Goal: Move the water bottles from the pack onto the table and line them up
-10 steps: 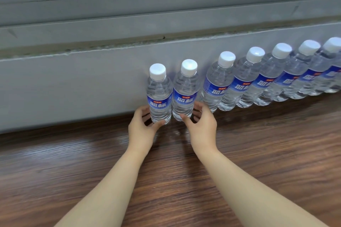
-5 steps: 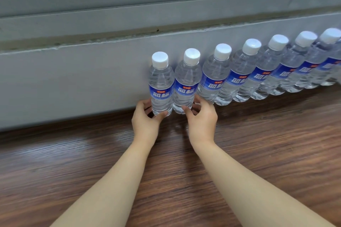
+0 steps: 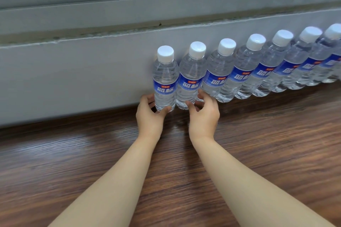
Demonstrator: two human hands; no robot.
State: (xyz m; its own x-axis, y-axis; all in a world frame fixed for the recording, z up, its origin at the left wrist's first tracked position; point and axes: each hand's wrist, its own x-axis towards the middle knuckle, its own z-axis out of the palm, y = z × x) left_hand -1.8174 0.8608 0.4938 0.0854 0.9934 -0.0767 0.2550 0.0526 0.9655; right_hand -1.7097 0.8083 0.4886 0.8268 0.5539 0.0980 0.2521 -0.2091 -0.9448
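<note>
Left hand (image 3: 149, 118) was curled around the foot of the endmost bottle (image 3: 164, 81), thumb pressed to the front of its base and fingers wrapped behind, so it was closed on that bottle, which stood upright on the tabletop (image 3: 73, 162) against the grey wall (image 3: 73, 72). A second earlier a gap had shown between the pair in the hands and the rest of the row; half a second earlier it had mostly closed, and by this moment the pair sat shoulder to shoulder with the others — no daylight between the second bottle (image 3: 191, 79) and the third bottle (image 3: 215, 73). Right hand (image 3: 203, 116) had its thumb on the front of the second bottle's base and its fingers spread loosely toward the third one's foot, a light, half-open hold on the second bottle rather than a firm clamp. Further right, the row of bottles (image 3: 276, 68) ran on with white caps and blue labels facing forward to the frame's edge. The pack was not in view. Judging by this, the two newest bottles were in line — letting go seemed the step remaining, and any bottles left in the pack could not be counted from here.
</note>
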